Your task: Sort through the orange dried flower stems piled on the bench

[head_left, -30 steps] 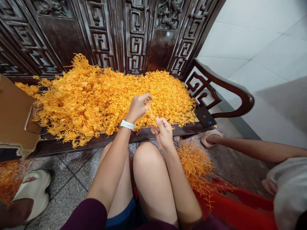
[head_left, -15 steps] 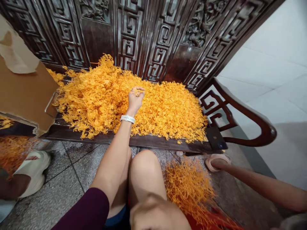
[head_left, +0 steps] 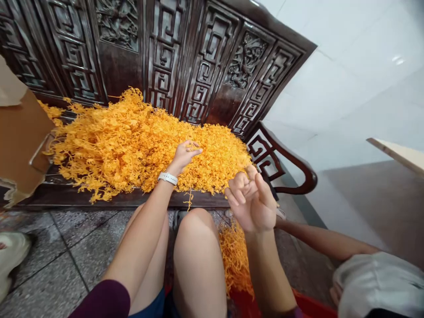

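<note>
My left hand, with a white watch on its wrist, is over the middle of a heap of orange-yellow stringy pieces. Its thumb is apart from the loosely bent fingers, and nothing held can be made out. At the heap's right front, my right hand is turned palm up, fingers half bent and thumb apart, with no clear object in it. A thin orange strand shows against the bench's front edge. The heap covers much of a dark carved bench.
A torn cardboard box is at the left end. Orange strands and something red lie low, right of my knees. Another person's arm reaches in from the right. A pale shoe is at lower left.
My right hand has risen from the blurred bottom edge to the heap's right front. The fingers of my left hand have parted. The view has turned to the right.
</note>
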`<state>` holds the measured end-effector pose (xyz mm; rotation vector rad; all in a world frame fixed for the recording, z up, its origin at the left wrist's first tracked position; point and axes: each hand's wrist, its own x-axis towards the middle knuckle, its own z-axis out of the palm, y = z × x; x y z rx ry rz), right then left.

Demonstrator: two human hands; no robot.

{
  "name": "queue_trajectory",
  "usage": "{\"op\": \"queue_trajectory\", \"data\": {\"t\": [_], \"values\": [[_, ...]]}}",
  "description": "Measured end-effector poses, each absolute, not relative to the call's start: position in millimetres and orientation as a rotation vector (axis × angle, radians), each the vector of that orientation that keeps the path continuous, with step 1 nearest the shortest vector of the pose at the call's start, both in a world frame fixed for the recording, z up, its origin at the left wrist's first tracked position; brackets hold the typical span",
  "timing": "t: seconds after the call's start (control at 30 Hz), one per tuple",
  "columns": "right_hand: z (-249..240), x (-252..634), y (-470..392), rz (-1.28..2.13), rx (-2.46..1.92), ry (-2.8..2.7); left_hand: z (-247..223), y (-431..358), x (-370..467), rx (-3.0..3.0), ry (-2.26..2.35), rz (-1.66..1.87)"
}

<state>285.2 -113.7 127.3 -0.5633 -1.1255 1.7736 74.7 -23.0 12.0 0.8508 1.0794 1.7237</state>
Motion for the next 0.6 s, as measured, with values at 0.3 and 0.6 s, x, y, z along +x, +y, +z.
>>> {"op": "queue_trajectory", "data": {"t": [0.3,0.6], "values": [[125,297,-164,1.866,-0.261,-1.256,25,-27,70,0.522,0.583,1.672],[133,279,-88,1.722,-0.626,-1.059,33,-33,50,0.439,0.598,1.792]]}}
